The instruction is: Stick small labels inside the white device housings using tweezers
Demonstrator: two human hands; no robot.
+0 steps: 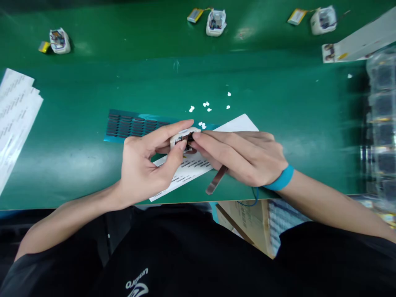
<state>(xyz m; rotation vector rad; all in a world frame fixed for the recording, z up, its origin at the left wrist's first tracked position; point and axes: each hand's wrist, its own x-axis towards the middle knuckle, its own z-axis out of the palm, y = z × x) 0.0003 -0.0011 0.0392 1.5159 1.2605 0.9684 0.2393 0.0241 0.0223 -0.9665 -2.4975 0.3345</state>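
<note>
Near the front of the green table, my left hand [148,165] is closed around a small white plastic device housing [175,139], its open side showing dark electronics. The thumb presses on the inside parts. My right hand [241,154] meets it from the right, its thumb and index fingertips touching the housing's inner edge. Tucked in the right palm are metal tweezers [216,180]; their flat rear end sticks out below the hand, and their tips are hidden. A teal wrist band [280,178] circles the right wrist. Beneath both hands lies a white printed label sheet [198,167].
A blue-green sheet of dark strips [133,126] lies left of the housing. Several small white stickers [207,104] are scattered beyond it. Open housings with batteries [215,22] stand along the back. More label sheets [15,111] lie left; clear plastic trays [383,119] line the right edge.
</note>
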